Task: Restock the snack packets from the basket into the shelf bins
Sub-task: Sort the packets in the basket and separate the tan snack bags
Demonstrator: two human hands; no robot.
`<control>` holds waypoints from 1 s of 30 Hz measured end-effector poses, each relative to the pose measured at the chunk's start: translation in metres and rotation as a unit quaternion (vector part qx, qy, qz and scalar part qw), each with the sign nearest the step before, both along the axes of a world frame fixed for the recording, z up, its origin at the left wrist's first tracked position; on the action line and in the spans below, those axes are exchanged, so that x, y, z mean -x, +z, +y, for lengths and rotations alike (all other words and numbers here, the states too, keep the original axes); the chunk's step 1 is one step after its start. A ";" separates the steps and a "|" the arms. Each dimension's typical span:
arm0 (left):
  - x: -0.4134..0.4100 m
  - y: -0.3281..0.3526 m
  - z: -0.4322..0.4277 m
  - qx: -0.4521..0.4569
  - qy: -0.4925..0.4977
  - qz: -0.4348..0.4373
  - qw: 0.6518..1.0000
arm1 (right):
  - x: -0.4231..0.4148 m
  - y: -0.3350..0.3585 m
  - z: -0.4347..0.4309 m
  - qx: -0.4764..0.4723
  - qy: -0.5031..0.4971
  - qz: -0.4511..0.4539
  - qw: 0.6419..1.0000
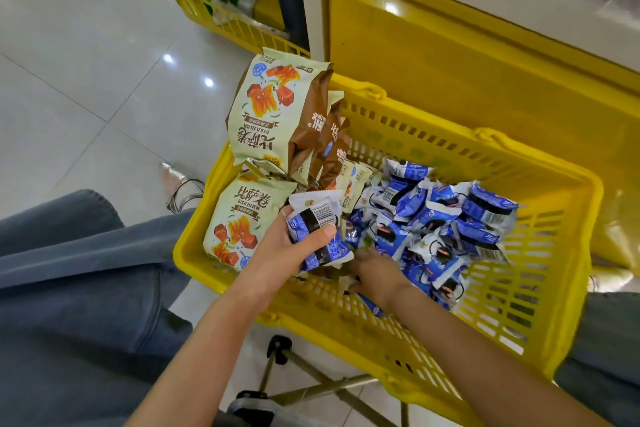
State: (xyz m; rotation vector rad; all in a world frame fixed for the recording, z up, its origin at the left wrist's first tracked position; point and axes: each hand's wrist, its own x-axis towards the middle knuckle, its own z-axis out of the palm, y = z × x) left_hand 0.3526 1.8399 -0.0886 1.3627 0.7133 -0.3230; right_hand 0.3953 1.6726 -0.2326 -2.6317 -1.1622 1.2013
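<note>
In your basket (554, 253), the large packets (273, 107) stand at its left end and the small packets (446, 218) heap at its middle; a second basket (239, 33) sits beyond its far-left corner.

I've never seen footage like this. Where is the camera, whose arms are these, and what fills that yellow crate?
No machine here: a person wears one camera on the head, looking down at their own bare arms. The yellow slotted plastic basket holds big cream-and-brown snack bags on its left side and a heap of small blue-and-white packets. The left hand grips a bunch of those small packets. The right hand reaches into the heap; its fingers are buried, so I cannot tell whether it holds anything.
</note>
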 end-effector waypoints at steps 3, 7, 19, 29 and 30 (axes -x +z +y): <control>0.001 0.001 -0.002 -0.002 -0.005 0.000 1.000 | 0.002 0.017 -0.017 -0.091 -0.031 -0.032 0.995; 0.004 -0.001 -0.008 -0.013 -0.009 -0.004 1.000 | -0.004 0.056 -0.035 -0.195 -0.127 -0.035 0.972; 0.012 0.003 -0.032 0.019 -0.042 0.016 0.999 | -0.005 0.159 -0.036 -0.370 -0.431 0.268 0.779; 0.011 0.013 -0.024 -0.032 -0.071 -0.014 0.997 | -0.012 0.157 -0.013 -0.399 -0.454 0.255 0.755; 0.009 0.012 -0.022 -0.037 -0.051 -0.013 0.998 | -0.014 0.152 -0.013 -0.399 -0.467 0.243 0.751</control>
